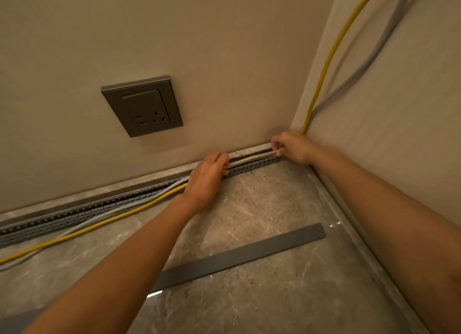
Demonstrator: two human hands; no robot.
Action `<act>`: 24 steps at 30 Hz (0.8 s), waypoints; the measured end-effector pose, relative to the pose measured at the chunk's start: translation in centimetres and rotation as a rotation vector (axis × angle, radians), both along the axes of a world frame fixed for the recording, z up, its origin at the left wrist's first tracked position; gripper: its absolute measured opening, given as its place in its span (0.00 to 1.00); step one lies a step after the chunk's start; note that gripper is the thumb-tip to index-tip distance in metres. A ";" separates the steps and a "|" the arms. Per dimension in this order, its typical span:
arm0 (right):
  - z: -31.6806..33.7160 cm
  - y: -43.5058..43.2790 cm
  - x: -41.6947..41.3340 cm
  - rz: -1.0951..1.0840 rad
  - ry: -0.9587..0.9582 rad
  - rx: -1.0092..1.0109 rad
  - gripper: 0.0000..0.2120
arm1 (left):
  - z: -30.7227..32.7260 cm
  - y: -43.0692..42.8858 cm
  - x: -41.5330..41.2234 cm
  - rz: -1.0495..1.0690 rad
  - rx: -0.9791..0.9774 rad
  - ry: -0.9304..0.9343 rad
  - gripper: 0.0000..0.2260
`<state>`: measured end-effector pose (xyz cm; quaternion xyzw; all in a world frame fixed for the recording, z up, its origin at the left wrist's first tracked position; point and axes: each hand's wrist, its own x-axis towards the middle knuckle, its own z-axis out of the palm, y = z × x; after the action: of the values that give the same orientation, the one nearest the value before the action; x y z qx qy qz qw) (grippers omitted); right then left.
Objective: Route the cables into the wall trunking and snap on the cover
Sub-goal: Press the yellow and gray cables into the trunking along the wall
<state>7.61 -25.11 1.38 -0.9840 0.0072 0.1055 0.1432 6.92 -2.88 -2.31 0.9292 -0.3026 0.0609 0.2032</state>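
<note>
Cover [239,256]: on floor, waiting. Your left hand [208,176] and right hand [291,146] pinch cables [252,159], seating them in trunking [249,169] by the corner.

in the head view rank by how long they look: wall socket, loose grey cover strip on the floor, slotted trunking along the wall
1. slotted trunking, running past the left edge
2. grey cover strip, partly hidden by an arm
3. wall socket, clearly the shortest

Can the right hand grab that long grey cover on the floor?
Probably yes, once it lets go: the right hand is pinching the cables now, but the grey cover lies bare on the floor, nothing blocking it.
</note>
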 end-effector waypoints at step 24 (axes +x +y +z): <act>-0.5 0.6 0.0 -0.141 0.019 -0.031 0.09 | 0.5 -1.0 0.0 0.450 -0.323 0.335 0.05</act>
<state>7.59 -24.49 0.90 -0.9821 0.0796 0.1045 0.1351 6.90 -3.91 -1.82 0.9257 -0.0386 -0.0022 0.3762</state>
